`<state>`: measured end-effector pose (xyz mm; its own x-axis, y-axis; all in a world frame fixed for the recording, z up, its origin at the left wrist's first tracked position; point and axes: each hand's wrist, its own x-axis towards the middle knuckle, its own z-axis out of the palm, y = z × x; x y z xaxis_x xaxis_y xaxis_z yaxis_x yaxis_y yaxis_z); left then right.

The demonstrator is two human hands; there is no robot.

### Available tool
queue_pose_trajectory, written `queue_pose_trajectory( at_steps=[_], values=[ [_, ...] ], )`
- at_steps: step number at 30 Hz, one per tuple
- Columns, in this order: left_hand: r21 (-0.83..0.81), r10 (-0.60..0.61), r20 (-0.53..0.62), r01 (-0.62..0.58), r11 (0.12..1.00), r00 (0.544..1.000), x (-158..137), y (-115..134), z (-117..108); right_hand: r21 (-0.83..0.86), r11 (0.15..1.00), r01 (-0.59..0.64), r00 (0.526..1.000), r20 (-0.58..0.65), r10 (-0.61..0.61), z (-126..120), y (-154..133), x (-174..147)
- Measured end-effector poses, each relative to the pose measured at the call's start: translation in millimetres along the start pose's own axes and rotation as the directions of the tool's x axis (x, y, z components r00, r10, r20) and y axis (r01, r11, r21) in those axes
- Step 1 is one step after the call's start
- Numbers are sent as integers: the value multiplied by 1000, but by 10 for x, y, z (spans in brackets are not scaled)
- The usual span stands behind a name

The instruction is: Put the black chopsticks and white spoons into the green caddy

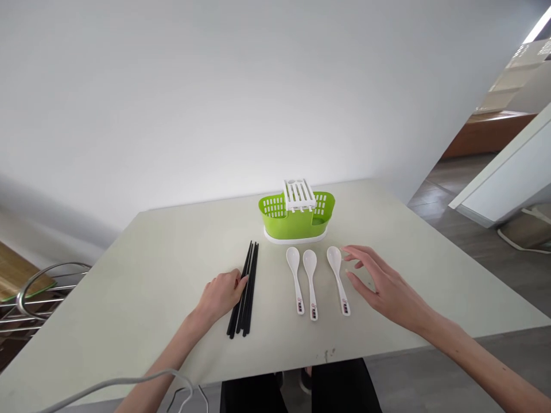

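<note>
A bundle of black chopsticks (248,295) lies on the table, tips pointing away from me. My left hand (222,292) is at their left side, its fingers curled and thumb against them, closed on at least some of the bundle. Three white spoons lie to the right: a left spoon (295,278), a middle spoon (311,284) and a right spoon (338,278), set slightly apart from the others. Beside the bowl of the right spoon hovers my right hand (379,281), open, thumb and fingers apart. Behind the spoons stands a green cutlery basket (293,226) with a white slatted top (298,195).
The pale table (172,252) meets a white wall (215,103) at the back. At the left is a metal rack (47,292). A grey cable (129,380) crosses the near left edge. Dark marks (328,354) show on the table near its front edge.
</note>
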<state>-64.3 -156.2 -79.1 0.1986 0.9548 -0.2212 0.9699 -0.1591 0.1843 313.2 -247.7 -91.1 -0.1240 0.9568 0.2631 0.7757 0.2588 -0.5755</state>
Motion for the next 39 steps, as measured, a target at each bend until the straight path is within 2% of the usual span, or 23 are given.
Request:
queue_pose_trajectory(
  at_steps=[4, 7, 10, 14, 17, 20, 22, 26, 28, 32, 39],
  values=[
    [-184, -3, -76, -11, 983, 997, -51, -142, -42, 33, 999, 0, 1000, 25, -1, 28, -44, -9],
    [-404, 45, -87, -77, 912, 995, -147, -163, -173, 105, 994, 6, 996, 93, -15, 59, -189, 31],
    [-619, 135, -12, -114, 777, 991, -280, -66, -365, 232, 973, 7, 977, 205, -56, 77, -437, 110],
    [-731, 150, -26, -121, 671, 988, -406, 180, -576, 408, 913, -13, 956, 274, -108, 116, -787, 237],
    [-769, 108, -101, -146, 622, 989, -430, 405, -634, 605, 780, -162, 939, 337, -66, 198, -1010, 310],
    [-816, 43, -189, -182, 549, 981, -412, 615, -613, 751, 594, -288, 876, 457, -153, 327, -1215, 342],
    [-844, 19, -222, -202, 497, 975, -392, 710, -589, 791, 507, -342, 848, 492, -196, 416, -1323, 338],
    [-859, 20, -214, -198, 472, 977, -369, 743, -602, 821, 387, -420, 861, 495, -115, 520, -1385, 303],
    [-857, 12, -208, -188, 479, 978, -362, 704, -641, 818, 372, -439, 866, 496, -68, 524, -1345, 284],
    [-871, -14, -216, -186, 455, 976, -328, 613, -714, 800, 415, -434, 874, 486, -23, 496, -1229, 247],
    [-866, 92, -101, -133, 481, 991, -254, 579, -716, 774, 478, -414, 889, 458, 28, 495, -1061, 186]
  ],
)
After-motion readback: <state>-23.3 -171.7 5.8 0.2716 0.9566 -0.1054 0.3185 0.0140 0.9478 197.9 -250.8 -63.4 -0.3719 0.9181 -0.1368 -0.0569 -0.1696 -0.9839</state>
